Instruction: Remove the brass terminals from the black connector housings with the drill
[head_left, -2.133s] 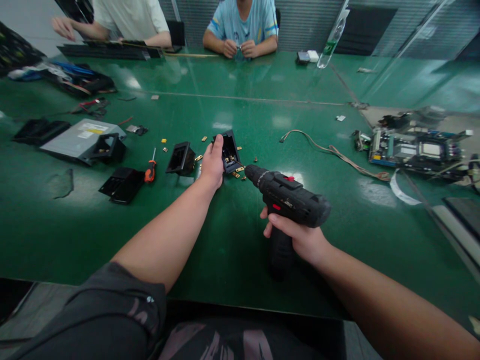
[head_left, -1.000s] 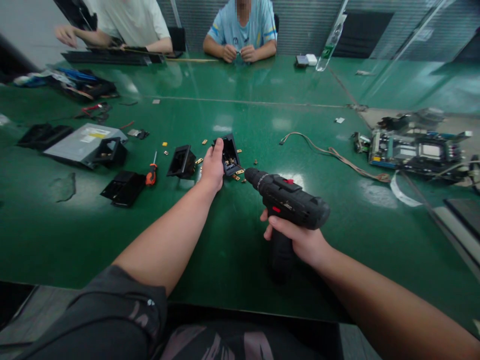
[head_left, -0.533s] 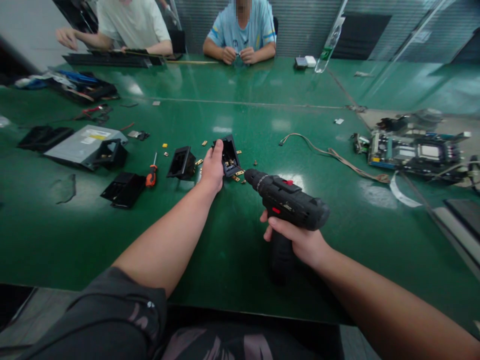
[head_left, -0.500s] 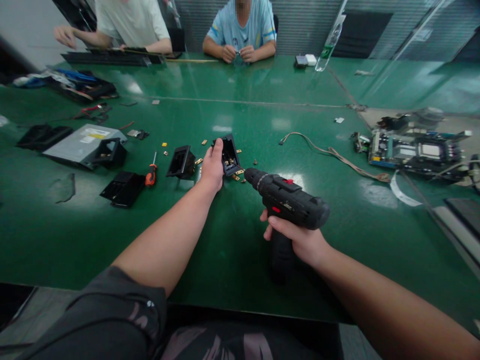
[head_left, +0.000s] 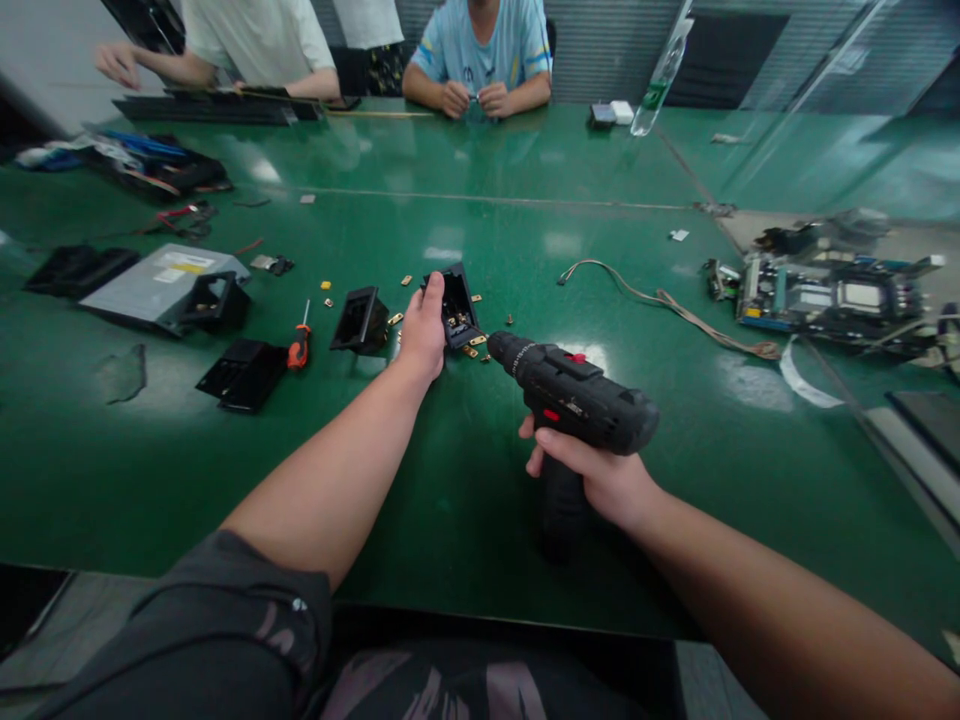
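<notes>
My left hand (head_left: 424,328) grips a small black plastic housing (head_left: 458,305), tilted up on the green table (head_left: 465,490), with brass contacts inside. My right hand (head_left: 600,480) holds a black cordless drill (head_left: 577,400) by its handle. The drill's chuck points at the lower edge of the housing, close to it. Several small brass pieces (head_left: 472,345) lie scattered around the housing.
Another black housing (head_left: 362,320), an orange-handled screwdriver (head_left: 301,342), black covers (head_left: 244,372) and a grey drive (head_left: 161,283) lie to the left. A cable (head_left: 660,300) and circuit boards (head_left: 825,295) lie to the right. Two people sit at the far edge, near a bottle (head_left: 660,75).
Both hands stay almost as they were; the drill tip remains at the housing. The view has shifted slightly, and a third person now stands behind the far side.
</notes>
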